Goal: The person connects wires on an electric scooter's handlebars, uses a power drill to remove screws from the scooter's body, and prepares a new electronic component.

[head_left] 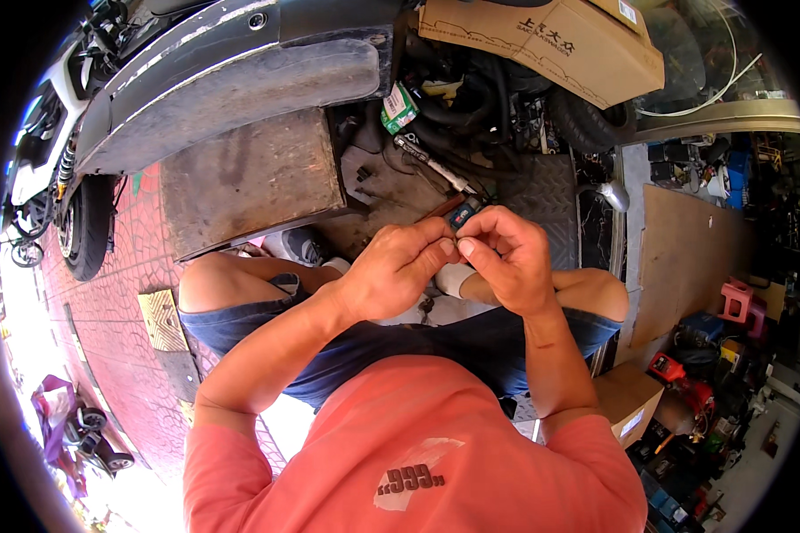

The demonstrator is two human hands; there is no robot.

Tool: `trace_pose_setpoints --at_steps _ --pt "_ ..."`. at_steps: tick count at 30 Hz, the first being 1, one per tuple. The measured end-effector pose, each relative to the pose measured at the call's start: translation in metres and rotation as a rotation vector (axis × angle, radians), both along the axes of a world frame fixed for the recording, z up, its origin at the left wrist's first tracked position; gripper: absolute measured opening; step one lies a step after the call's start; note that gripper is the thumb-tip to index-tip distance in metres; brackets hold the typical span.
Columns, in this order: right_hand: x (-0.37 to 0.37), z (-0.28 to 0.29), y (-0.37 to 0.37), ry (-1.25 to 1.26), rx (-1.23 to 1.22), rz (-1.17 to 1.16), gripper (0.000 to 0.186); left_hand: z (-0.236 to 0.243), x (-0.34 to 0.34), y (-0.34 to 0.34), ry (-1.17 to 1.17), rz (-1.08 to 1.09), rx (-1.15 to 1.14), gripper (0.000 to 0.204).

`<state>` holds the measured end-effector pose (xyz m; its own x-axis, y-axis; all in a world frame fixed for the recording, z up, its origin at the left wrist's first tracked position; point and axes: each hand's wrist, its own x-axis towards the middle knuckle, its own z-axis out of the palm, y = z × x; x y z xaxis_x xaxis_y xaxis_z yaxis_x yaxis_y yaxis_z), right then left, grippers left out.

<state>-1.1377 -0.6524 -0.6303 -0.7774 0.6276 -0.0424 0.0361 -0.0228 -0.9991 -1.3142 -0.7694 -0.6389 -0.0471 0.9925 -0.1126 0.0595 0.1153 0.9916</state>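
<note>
My left hand (400, 266) and my right hand (511, 259) meet in front of my knees, thumbs and forefingers pinched together. Something very small sits between the fingertips, mostly covered, and I cannot make out its kind. Just beyond the fingers is a blue and black object (462, 211), partly hidden by them. Past it a long silver tool (434, 165) lies slanting on the ground. A green and white small box (398, 108) rests farther off beside black hoses (467, 111).
A worn wooden board or low box (251, 182) stands at the left, under a grey vehicle panel (240, 98). A large cardboard box (551, 44) sits above a tyre (587, 120) at the far right. Tools and a pink stool (735, 299) crowd the right side.
</note>
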Motion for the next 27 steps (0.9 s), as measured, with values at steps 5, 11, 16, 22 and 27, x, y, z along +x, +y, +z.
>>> trace_pose_setpoints --at_steps 5,11,16,22,27 --pt "-0.005 -0.001 0.003 0.02 -0.137 0.015 0.007 -0.002 0.003 -0.002 -0.085 0.052 0.019 0.026" --pt "-0.011 -0.007 0.007 -0.056 -0.13 -0.034 0.012 -0.009 0.003 0.001 -0.159 0.091 0.033 0.026" --pt "-0.018 -0.007 0.004 -0.091 -0.129 -0.062 0.016 -0.014 0.006 0.001 -0.104 0.155 0.046 0.026" --pt "-0.028 -0.003 -0.005 -0.104 -0.017 -0.157 0.02 -0.007 0.005 0.001 -0.005 0.214 0.061 0.021" --pt "-0.031 -0.01 -0.006 -0.075 0.204 -0.214 0.022 -0.007 0.003 0.004 0.053 0.226 0.073 0.021"
